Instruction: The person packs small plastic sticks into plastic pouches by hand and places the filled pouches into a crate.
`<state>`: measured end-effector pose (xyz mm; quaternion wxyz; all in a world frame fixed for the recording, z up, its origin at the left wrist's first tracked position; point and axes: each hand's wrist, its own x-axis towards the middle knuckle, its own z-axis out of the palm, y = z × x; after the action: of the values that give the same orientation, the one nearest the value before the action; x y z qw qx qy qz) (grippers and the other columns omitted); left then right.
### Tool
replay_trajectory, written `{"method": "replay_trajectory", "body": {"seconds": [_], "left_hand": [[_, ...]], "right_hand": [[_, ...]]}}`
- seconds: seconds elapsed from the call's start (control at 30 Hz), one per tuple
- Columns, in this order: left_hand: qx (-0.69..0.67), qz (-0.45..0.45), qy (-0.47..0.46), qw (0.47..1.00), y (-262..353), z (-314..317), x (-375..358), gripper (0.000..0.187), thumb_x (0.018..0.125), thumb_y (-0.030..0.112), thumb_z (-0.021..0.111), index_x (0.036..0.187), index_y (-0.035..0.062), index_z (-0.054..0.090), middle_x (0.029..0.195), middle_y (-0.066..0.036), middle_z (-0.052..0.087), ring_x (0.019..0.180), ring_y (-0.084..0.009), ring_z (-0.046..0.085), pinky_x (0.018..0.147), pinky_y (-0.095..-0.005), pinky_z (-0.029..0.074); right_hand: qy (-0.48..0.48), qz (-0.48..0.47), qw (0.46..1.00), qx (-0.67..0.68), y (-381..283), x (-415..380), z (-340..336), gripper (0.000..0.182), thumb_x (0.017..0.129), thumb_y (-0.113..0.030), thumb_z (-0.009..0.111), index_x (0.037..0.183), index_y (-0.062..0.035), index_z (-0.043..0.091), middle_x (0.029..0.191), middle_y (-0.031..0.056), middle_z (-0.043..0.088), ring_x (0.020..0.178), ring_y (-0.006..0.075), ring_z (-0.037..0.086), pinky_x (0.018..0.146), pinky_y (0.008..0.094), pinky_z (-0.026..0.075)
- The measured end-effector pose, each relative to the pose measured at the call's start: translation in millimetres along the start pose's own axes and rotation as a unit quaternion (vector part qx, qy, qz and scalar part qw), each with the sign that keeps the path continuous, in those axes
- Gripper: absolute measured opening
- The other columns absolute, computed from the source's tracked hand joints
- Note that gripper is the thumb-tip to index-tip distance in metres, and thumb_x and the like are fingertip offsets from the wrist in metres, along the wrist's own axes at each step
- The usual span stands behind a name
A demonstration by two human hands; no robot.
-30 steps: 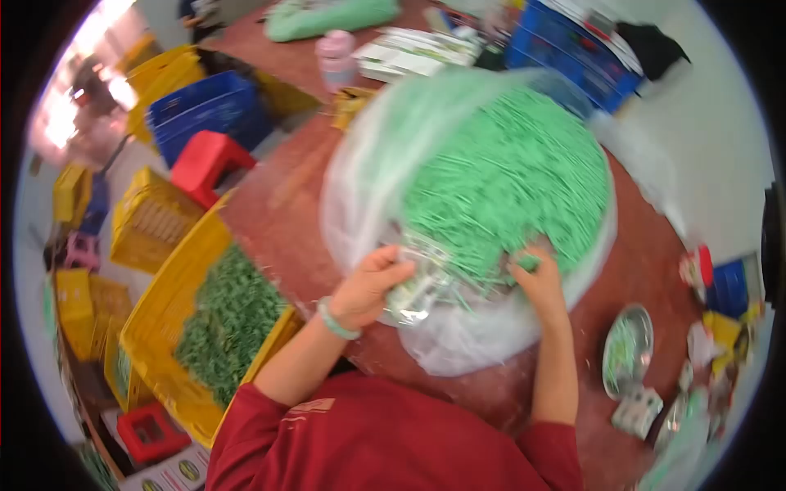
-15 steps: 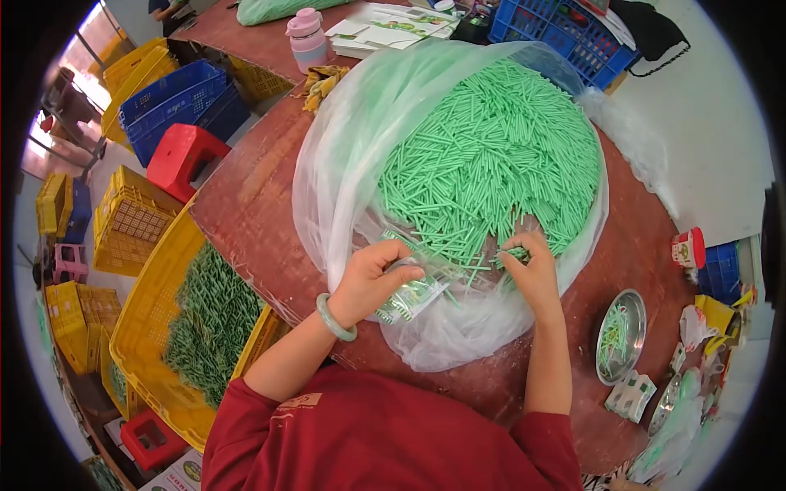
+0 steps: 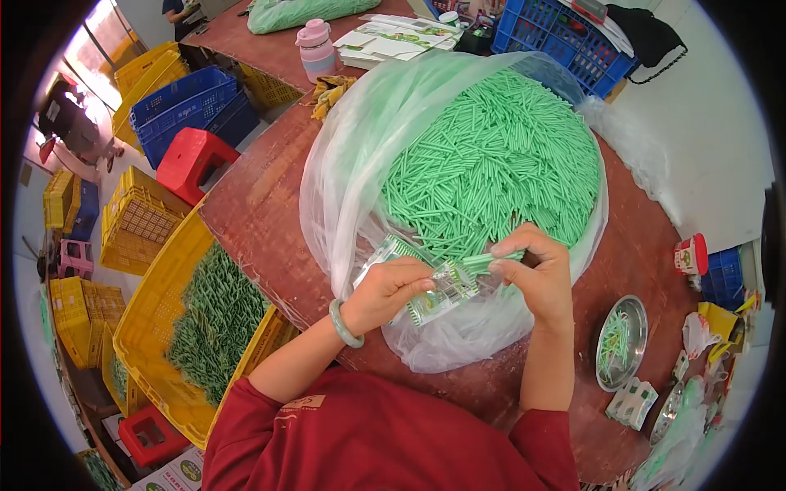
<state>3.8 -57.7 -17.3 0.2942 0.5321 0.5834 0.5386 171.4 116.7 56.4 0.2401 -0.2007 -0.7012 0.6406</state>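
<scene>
A large clear plastic bag [image 3: 352, 164] lies open on the brown table [image 3: 262, 204], full of a heap of green sticks [image 3: 499, 164]. My left hand [image 3: 389, 290] grips a small clear printed pouch [image 3: 434, 290] at the near edge of the heap. My right hand [image 3: 536, 274] pinches a small bunch of green sticks [image 3: 483, 262], their ends at the pouch's mouth. A pale green bangle sits on my left wrist. Both red sleeves fill the bottom of the view.
A yellow crate [image 3: 155, 319] of filled green packets stands at my left. A metal dish [image 3: 621, 340] with a few sticks and small packets lie on the right. Blue crates [image 3: 565, 37], a pink bottle [image 3: 316, 45], a red stool [image 3: 192, 164] and yellow crates surround the table.
My right hand has lifted a bunch of sticks out of the heap and brought it to the pouch. My left hand has raised the pouch and turned it toward the right hand.
</scene>
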Motion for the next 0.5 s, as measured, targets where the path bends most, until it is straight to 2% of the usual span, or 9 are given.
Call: {"method": "replay_trajectory", "body": {"seconds": [0.1, 0.23, 0.33, 0.5], "left_hand": [[-0.014, -0.029, 0.005, 0.999, 2.8, -0.1, 1.1, 0.016, 0.091, 0.011, 0.063, 0.098, -0.0020, 0.067, 0.085, -0.010, 0.064, 0.082, -0.0221, 0.060, 0.072, -0.0317, 0.048], [-0.008, 0.002, 0.059, 0.998, -4.3, 9.7, 3.2, 0.016, 0.090, 0.010, 0.063, 0.102, 0.0006, 0.069, 0.087, -0.009, 0.066, 0.082, -0.0215, 0.060, 0.075, -0.0324, 0.047], [0.005, 0.011, 0.091, 0.996, -3.5, 15.5, 6.6, 0.018, 0.090, 0.009, 0.063, 0.105, 0.0018, 0.070, 0.089, -0.009, 0.068, 0.082, -0.0214, 0.060, 0.077, -0.0326, 0.045], [0.044, 0.053, 0.100, 0.993, 2.5, 16.6, 13.6, 0.019, 0.088, 0.005, 0.062, 0.105, 0.0004, 0.070, 0.092, -0.009, 0.069, 0.083, -0.0221, 0.060, 0.078, -0.0324, 0.044]], "right_hand": [[-0.023, -0.011, 0.998, -0.060, 2.9, 3.5, 6.1, 0.019, 0.070, 0.002, 0.077, 0.087, -0.0035, 0.071, 0.082, 0.0003, 0.058, 0.069, 0.0061, 0.053, 0.057, 0.0201, 0.039], [-0.045, 0.008, 0.993, -0.107, 0.7, 3.3, 11.6, 0.019, 0.069, -0.001, 0.079, 0.087, -0.0053, 0.072, 0.080, -0.0013, 0.058, 0.067, 0.0050, 0.050, 0.056, 0.0208, 0.036], [-0.024, -0.015, 0.994, -0.109, -7.5, 3.0, 13.4, 0.019, 0.070, -0.002, 0.079, 0.087, -0.0053, 0.072, 0.080, -0.0017, 0.058, 0.067, 0.0045, 0.049, 0.056, 0.0207, 0.036], [-0.004, 0.028, 0.996, -0.086, -12.4, -0.6, 10.5, 0.018, 0.071, -0.002, 0.078, 0.088, -0.0052, 0.072, 0.079, -0.0016, 0.057, 0.066, 0.0046, 0.049, 0.057, 0.0205, 0.036]]}}
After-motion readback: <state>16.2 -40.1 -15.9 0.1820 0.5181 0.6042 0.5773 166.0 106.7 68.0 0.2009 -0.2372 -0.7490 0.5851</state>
